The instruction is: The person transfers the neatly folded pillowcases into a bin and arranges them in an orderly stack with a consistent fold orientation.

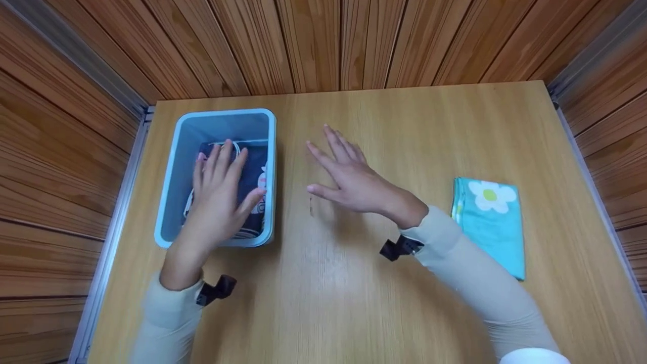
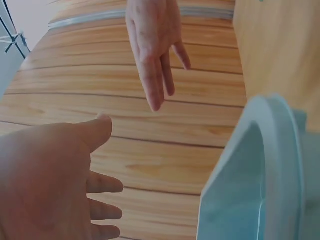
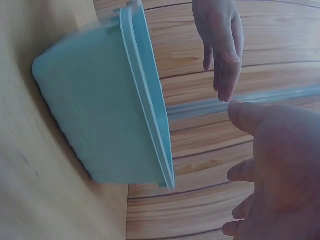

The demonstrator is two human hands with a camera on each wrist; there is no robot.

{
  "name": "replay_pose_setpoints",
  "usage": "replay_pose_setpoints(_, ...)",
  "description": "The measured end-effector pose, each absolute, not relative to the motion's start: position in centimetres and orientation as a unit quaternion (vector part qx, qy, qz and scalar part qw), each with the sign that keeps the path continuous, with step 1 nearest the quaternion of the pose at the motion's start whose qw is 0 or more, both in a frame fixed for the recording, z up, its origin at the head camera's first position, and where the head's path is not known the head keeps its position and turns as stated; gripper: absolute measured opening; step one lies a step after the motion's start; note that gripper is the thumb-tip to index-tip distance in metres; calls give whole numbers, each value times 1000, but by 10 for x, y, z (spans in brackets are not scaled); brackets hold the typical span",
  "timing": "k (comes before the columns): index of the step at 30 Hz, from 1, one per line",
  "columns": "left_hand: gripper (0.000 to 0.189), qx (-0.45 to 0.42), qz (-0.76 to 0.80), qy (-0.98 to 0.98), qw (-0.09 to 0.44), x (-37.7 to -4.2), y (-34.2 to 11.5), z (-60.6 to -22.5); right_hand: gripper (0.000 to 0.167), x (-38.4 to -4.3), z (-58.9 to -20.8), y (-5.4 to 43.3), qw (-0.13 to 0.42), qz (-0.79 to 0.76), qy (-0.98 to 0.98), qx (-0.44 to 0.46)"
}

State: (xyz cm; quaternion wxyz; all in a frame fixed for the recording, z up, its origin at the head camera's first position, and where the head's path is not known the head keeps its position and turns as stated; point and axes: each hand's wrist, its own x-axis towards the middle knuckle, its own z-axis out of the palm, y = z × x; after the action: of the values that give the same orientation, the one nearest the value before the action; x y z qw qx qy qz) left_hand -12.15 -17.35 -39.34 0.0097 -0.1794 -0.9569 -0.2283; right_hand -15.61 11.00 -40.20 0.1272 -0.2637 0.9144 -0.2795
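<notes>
No text, number or sign can be read; the pale marks (image 1: 261, 207) on the dark cloth (image 1: 254, 174) inside the blue bin (image 1: 273, 177) (letters or pattern, I cannot tell) are too small.

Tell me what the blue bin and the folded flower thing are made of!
The blue bin looks like smooth plastic, probably moulded: evenly coloured walls, rounded rim. The folded flower thing looks like matte cloth, perhaps cotton: its layers show along one edge.
</notes>
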Motion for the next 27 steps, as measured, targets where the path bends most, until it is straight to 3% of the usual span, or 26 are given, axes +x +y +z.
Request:
replay_pose_setpoints(13,79,-182,-193,-964,-35,-120,-128,-408,82,-146,-417,148,113,-231,926,-276)
replay_pose_setpoints(27,77,-185,-193,-963,-35,-113,-95,-420,83,-134,-429,178,93,-194,945,-247)
